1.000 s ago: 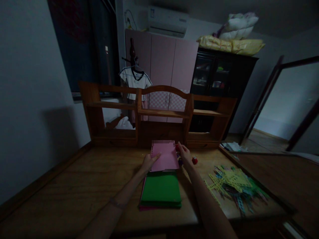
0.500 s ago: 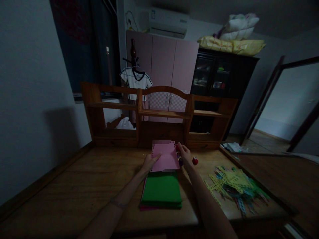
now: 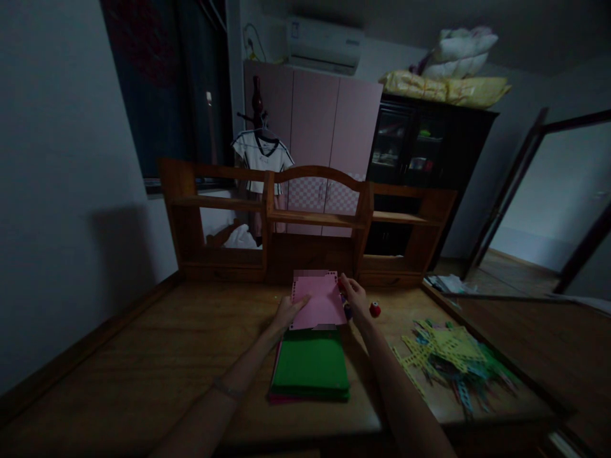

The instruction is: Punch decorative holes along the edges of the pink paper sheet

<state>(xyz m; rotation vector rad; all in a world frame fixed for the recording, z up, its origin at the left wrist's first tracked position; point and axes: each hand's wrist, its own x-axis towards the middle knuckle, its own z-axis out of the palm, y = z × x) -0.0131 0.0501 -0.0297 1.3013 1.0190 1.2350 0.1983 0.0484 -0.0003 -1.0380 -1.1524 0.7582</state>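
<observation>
A pink sheet (image 3: 319,305) with small holes along its left and upper right edges is held up over a stack of green sheets (image 3: 311,366). My left hand (image 3: 289,312) grips its left side, thumb lying across the front. At the upper right edge, my right hand (image 3: 354,294) has its fingers closed around a small red craft punch (image 3: 340,282), mostly covered by the fingers. Below that hand, a dark purple punch (image 3: 347,311) stands partly hidden. A separate red punch (image 3: 375,309) sits to the right. Pink edges show under the green stack.
On the right of the wooden desk (image 3: 191,350) lies a loose heap of yellow, green and blue perforated paper scraps (image 3: 451,350). A wooden shelf unit (image 3: 315,219) runs along the desk's back edge. A wall (image 3: 114,254) bounds the left.
The view has shifted very slightly. Both hands keep their places on the pink sheet and the red craft punch; nothing else has visibly moved.
</observation>
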